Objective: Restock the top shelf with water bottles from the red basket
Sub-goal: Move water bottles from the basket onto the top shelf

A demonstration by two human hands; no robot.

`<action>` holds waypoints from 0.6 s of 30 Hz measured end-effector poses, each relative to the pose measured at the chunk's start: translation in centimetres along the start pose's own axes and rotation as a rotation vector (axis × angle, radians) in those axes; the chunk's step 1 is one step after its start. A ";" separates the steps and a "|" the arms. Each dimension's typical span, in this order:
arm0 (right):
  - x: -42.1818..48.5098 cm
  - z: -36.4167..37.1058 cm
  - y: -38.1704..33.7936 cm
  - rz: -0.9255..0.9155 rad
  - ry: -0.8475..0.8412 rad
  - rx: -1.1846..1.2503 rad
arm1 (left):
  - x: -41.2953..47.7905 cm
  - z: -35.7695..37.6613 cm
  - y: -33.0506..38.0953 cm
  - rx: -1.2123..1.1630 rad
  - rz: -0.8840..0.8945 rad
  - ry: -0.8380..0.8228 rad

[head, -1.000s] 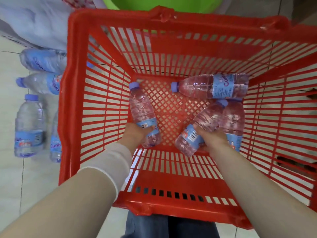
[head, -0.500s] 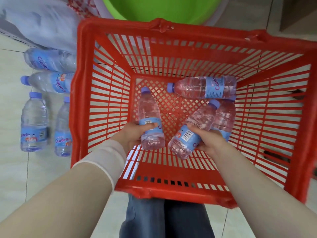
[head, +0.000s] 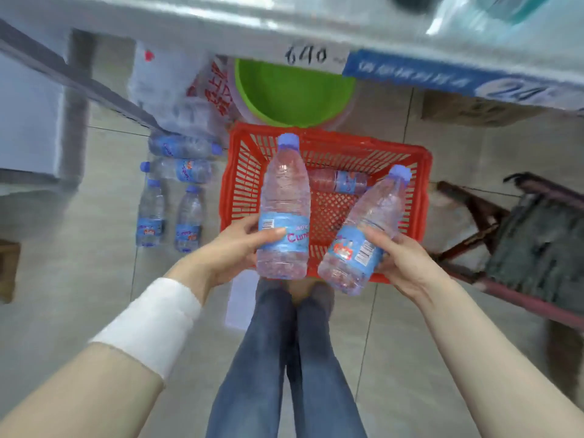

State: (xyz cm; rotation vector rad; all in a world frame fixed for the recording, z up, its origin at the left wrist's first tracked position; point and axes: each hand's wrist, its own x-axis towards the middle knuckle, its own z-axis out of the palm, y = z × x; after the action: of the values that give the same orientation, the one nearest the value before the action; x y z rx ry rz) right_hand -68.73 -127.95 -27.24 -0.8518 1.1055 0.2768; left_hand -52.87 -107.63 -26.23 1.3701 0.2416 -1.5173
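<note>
My left hand grips one water bottle at its blue label, thumb across a barcode and pink lettering beginning "Cum"; cap up, near upright. My right hand grips a second bottle at its label, barcode showing, cap tilted up and right. Both are held above the red basket on the floor, where another bottle lies flat. A shelf edge overhead carries handwritten "640". Four matching bottles rest on the tiles left of the basket.
</note>
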 end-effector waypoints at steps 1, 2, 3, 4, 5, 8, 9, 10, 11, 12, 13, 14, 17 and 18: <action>-2.5 0.4 -1.4 -0.034 -0.035 0.020 | -2.2 0.6 0.9 -0.011 0.027 -0.002; -4.8 0.6 -2.6 -0.062 -0.068 0.040 | -4.5 1.3 1.8 -0.023 0.053 -0.004; -7.2 1.0 -3.8 -0.082 -0.098 0.054 | -6.7 2.0 2.6 -0.033 0.076 -0.006; -9.6 1.3 -4.9 -0.103 -0.133 0.058 | -8.9 2.8 3.3 -0.039 0.098 -0.008; -11.8 1.6 -5.9 -0.122 -0.164 0.068 | -10.8 3.6 4.0 -0.044 0.121 -0.008; -17.5 2.7 -8.4 -0.159 -0.237 0.113 | -16.5 6.1 6.4 -0.085 0.208 -0.022; -19.1 3.2 -9.0 -0.172 -0.250 0.138 | -18.1 6.8 7.0 -0.096 0.235 -0.032; -20.6 3.8 -9.4 -0.184 -0.250 0.163 | -19.7 7.6 7.5 -0.099 0.258 -0.042; -21.8 4.4 -9.7 -0.193 -0.236 0.183 | -21.1 8.2 8.0 -0.103 0.275 -0.052; -22.9 5.1 -9.9 -0.203 -0.207 0.201 | -22.5 8.9 8.4 -0.108 0.292 -0.058; -24.0 5.7 -10.0 -0.204 -0.179 0.213 | -23.6 9.4 8.7 -0.112 0.309 -0.058; -24.8 6.1 -10.1 -0.207 -0.167 0.219 | -24.7 9.8 8.8 -0.113 0.327 -0.057; -27.2 7.0 -10.4 -0.269 -0.234 0.207 | -27.3 11.1 8.9 -0.131 0.359 -0.065; -28.0 7.1 -10.4 -0.287 -0.252 0.182 | -28.0 11.5 8.9 -0.140 0.360 -0.073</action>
State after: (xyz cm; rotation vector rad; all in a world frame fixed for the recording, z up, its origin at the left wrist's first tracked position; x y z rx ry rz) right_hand -70.50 -124.04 3.13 -0.7775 0.7498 0.0404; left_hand -58.21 -104.81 4.73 1.1733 0.0491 -1.2228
